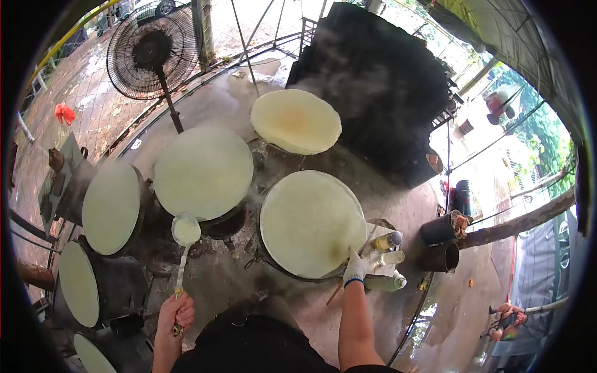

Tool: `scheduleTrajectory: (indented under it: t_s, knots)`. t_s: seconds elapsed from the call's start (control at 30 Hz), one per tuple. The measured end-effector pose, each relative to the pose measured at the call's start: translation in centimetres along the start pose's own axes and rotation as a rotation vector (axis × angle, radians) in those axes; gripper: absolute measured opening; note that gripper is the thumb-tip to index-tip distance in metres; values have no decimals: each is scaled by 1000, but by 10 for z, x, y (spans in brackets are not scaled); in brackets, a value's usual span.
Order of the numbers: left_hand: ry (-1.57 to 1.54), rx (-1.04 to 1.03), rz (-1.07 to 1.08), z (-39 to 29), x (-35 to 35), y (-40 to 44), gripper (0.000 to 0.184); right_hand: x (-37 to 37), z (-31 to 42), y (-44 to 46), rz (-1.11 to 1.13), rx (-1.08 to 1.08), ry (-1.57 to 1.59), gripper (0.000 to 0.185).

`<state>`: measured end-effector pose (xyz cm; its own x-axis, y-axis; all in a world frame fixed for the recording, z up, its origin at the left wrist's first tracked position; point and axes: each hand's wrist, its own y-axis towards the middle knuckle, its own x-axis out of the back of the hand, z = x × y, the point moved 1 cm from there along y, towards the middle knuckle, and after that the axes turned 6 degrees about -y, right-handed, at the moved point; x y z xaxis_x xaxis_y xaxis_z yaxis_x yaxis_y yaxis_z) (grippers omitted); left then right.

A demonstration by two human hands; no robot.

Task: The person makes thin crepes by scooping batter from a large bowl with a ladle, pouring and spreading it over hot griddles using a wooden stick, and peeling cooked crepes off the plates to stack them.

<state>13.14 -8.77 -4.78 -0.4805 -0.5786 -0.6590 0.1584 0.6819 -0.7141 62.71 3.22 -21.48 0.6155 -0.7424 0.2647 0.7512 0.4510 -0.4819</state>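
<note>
My left hand [175, 313], bare, is wrapped round the handle of a ladle [186, 229]. The ladle's round bowl looks pale inside and overlaps the front edge of a large round pale sheet [204, 173] on a dark round stove. My right hand [356, 267] wears a white glove with a blue cuff. It is closed round a thin stick [334, 293] at the right rim of the nearest round pale sheet [311, 224], which has a brownish patch near the hand. Whether the glove touches the sheet, I cannot tell.
Bottles [387, 257] stand at my right. More round pale sheets [112, 208] top dark drums on the left; another sheet [295, 121], brownish in the middle, is ahead. A fan [153, 51], a large dark stack [373, 81] and dark buckets [441, 229] surround the area. Steam drifts about.
</note>
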Motion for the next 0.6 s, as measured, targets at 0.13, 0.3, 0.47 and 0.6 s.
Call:
scheduleTrajectory:
  t_s: [0.13,0.3,0.47,0.6]
  knots:
    - [-3,-10,-20,-6,12,-8,7,-18,6,-9,13,136,0,17]
    - [18,-52,-23,-12,26,-20,8,-47,96,-44,126,78,59,22]
    - [25,-74,12,-17,43,-27,9,-89,165,-119,249,461,-68,20]
    - [46,-50,19,-14,54,-25,13,-91,209,-198,320,858,-409,22]
